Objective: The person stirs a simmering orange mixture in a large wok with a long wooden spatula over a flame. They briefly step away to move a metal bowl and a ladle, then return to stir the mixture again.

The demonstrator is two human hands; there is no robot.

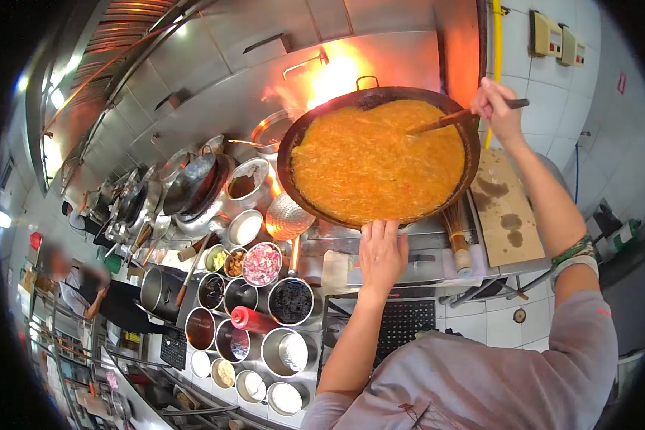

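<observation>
A large dark wok (pixel 285 161), with a loop handle at its far side, is full of bubbling orange-brown broth (pixel 380 165). My left hand (pixel 380 251) is closed at the wok's near rim, fingers together and thumb to the right. In my right hand (pixel 498 111), raised over the wok's right side, is the wooden handle of a long-handled ladle (pixel 451 120). The ladle's head is hidden under the broth. Bright flames (pixel 337 75) rise behind the wok.
Left of the wok, a perforated strainer (pixel 287 217) lies near bowls of chopped onion (pixel 261 264) and dark sauces. A red squeeze bottle (pixel 254 320) lies among the steel pots. At right are a bamboo brush (pixel 456 233) and stained cardboard (pixel 505 208). People stand at far left.
</observation>
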